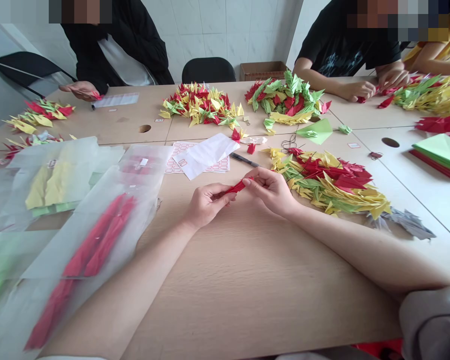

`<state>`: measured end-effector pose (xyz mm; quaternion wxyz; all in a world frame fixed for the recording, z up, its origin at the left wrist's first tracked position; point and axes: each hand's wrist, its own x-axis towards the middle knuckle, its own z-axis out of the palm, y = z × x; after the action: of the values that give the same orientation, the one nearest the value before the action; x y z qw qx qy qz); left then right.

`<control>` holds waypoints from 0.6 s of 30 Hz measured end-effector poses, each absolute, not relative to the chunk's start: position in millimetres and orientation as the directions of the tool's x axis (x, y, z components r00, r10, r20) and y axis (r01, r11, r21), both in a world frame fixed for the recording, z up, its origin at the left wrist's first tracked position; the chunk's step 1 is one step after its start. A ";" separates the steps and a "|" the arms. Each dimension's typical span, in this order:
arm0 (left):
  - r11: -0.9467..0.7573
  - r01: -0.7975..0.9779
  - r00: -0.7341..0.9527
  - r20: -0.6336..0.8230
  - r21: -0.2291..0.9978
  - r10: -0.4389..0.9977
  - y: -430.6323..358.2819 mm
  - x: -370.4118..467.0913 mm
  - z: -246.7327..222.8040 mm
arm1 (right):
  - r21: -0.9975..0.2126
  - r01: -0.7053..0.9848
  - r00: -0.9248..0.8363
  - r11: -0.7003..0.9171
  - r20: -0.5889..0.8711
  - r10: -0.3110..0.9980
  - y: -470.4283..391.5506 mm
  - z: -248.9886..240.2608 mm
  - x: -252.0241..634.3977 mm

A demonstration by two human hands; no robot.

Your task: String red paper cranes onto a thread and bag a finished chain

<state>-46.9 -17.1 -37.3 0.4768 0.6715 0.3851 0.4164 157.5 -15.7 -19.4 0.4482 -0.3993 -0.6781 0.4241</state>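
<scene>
Between my two hands is a small red folded-paper piece (pixel 237 187), held above the wooden table (pixel 225 280). My left hand (pixel 209 202) is closed on its left end, thumb pressed along the front. At the other end, my right hand (pixel 268 190) pinches the piece between thumb and fingers. The exact fold is partly hidden by my fingers. Right beside my right hand lies a pile of folded paper pieces (pixel 333 182) in yellow, red and green. A black pen (pixel 243 159) rests just beyond my hands.
Translucent bags (pixel 135 235) with red and yellow paper strips cover the left side. Sticker sheets (pixel 170 162) and a white paper (pixel 210 152) lie ahead. More folded-paper piles (pixel 200 102) stand farther back. Several people sit around, including one in a black jacket (pixel 146 45).
</scene>
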 end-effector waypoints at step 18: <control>-0.195 0.097 0.315 0.156 0.976 0.936 -19.4 -42.9 -32.5 | -0.958 0.093 -0.241 0.273 0.244 0.939 -17.9 -21.3 153.7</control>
<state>-42.9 -19.4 -32.5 0.4918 0.6449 0.4006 0.4264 153.7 -17.9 -21.3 0.4687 -0.4000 -0.6454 0.4513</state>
